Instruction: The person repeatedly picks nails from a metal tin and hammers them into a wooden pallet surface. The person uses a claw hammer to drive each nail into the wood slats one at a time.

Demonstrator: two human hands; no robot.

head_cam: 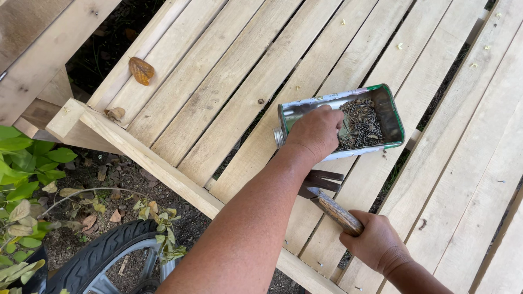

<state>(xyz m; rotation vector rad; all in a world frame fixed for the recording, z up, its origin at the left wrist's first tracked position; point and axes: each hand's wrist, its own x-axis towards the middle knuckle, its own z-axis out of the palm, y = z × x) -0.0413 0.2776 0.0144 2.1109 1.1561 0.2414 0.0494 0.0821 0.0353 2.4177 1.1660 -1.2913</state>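
A cut-open metal can (388,111) with a green rim lies on its side on pale wooden slats (218,81); it holds a heap of dark nails (360,124). My left hand (316,132) reaches into the can, fingers down among the nails, so whether it grips any is hidden. My right hand (376,243) grips the worn wooden handle of a claw hammer (327,191), whose dark claw head lies just below the can, partly hidden by my left forearm.
A slatted wooden frame fills most of the view, with a cross rail (141,155) at its left edge. Dry leaves (141,70) lie on the slats. Below left are bare soil, green plants (22,174) and a tyre (103,256).
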